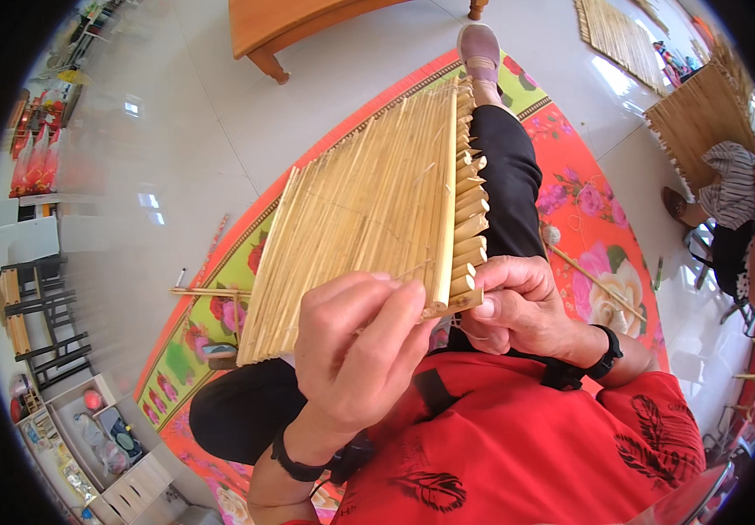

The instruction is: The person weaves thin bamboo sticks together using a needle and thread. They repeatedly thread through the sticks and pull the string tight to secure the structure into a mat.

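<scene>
Straw-yellow mat of sticks [369,201], slanting along the left edge of the right leg [510,188], cut ends [468,229] jutting rightward

Apparently a craft workshop, held reed panel [360,210], co-worker [732,175] beside another panel [699,118]

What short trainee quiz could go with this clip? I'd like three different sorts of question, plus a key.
1. Multiple choice: which is closest to the cut stalk ends along the right side of the reed panel?
A) the left hand
B) the right hand
C) the wooden table at the top of the view

2. True or false: the person wears a dark band on each wrist.

3. Short answer: what motif decorates the red and green mat beneath the panel?

Key: 1. B, at the near end of the row of stalks. 2. True. 3. Flowers.
</scene>
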Available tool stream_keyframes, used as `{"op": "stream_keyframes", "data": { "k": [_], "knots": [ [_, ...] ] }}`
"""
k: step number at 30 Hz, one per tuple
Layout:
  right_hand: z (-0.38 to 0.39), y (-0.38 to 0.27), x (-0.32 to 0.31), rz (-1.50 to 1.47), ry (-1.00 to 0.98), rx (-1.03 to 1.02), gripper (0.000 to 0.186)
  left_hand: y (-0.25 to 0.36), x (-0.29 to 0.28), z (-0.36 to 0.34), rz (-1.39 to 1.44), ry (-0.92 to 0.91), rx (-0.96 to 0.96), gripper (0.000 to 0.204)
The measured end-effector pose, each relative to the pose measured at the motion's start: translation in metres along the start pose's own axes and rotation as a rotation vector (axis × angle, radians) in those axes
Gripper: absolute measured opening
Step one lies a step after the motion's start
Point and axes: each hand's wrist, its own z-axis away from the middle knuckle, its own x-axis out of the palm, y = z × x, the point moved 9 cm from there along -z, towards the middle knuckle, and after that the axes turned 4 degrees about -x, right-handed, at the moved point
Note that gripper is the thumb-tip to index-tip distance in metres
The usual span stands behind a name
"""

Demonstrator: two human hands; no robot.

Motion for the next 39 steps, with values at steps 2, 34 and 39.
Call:
{"op": "stream_keyframes", "data": {
  "k": [2,34,39],
  "knots": [
    [0.000,0.000,0.000,0.015,0.005,-0.003,0.018,-0.001,-0.001,0.004,0.042,0.036,0.010,0.040],
    [0.004,-0.021,-0.001,0.089,0.148,0.024,0.006,-0.003,0.003,-0.002,0.107,-0.072,0.050,0.033],
    [0.000,-0.017,-0.001,0.080,0.119,-0.051,0.004,-0.003,0.002,-0.001,0.121,-0.075,0.027,0.032]
  ]
}}
